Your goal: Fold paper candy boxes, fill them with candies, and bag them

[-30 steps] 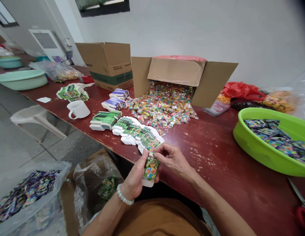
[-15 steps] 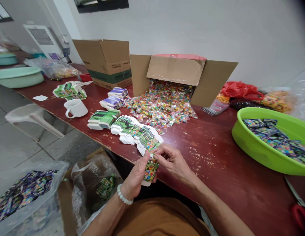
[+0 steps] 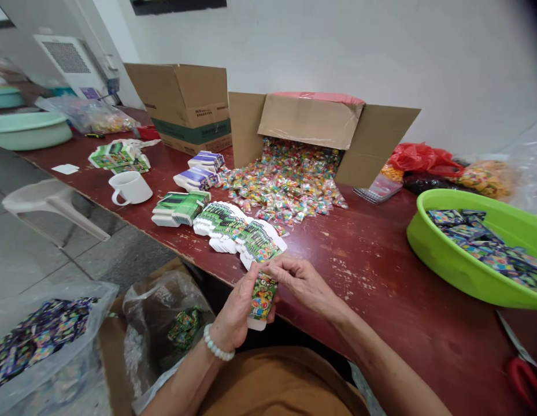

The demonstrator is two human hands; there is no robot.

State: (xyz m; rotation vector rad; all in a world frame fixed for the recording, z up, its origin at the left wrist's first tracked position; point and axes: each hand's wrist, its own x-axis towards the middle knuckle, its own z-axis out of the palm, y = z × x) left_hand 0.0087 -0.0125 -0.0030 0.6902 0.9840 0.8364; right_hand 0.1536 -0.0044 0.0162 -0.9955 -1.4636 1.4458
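My left hand (image 3: 234, 309), with a pale bead bracelet at its wrist, is closed around a small printed carton (image 3: 263, 297), green with bright pictures. A white flap sticks out at the carton's lower end. Thumb and fingers of my right hand (image 3: 302, 282) are pinched together at its top end; the fingertips partly hide what they grip there. Just beyond my hands, fanned rows of flat green cartons (image 3: 259, 241) lie on the dark red table (image 3: 363, 260). Behind them is a heap of small clear packets of coloured candy (image 3: 285, 185), spilling from an open cardboard box (image 3: 311, 121).
At right stand a lime-green tub (image 3: 445, 260) of filled packs and red-handled scissors (image 3: 522, 370). A white mug (image 3: 130, 188), green bundles (image 3: 181, 208) and purple bundles (image 3: 197, 179) sit left. Plastic-lined boxes (image 3: 151, 323) of packs are below the table edge, beside a stool (image 3: 55, 199).
My right fingers have shifted slightly left across the top end of the carton. The left hand keeps its hold, and the view has moved a little.
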